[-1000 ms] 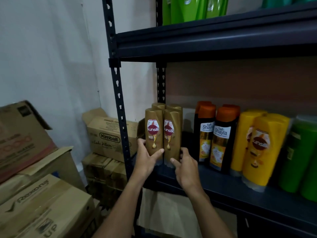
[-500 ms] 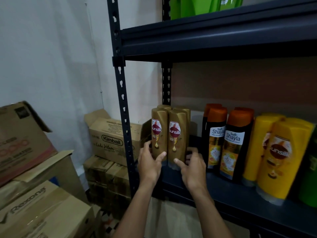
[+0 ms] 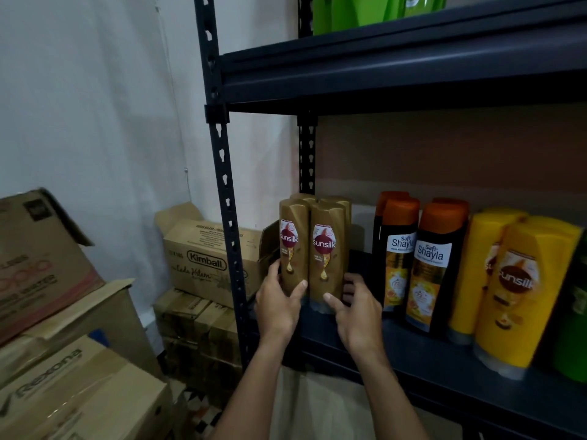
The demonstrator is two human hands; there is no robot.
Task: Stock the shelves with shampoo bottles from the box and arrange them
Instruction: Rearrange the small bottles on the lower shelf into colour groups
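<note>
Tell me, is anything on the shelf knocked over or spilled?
Nothing is knocked over or spilled. The gold Sunsilk bottles stand upright, gripped by the left hand and right hand. Only the cardboard boxes beside the shelf look battered, with flaps sticking up.

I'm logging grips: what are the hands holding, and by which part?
The gold bottles, low down near their bases: the left hand grips the cluster's left side, the right hand its right side.

bare left hand [image 3: 279, 308], right hand [image 3: 360, 315]
</note>
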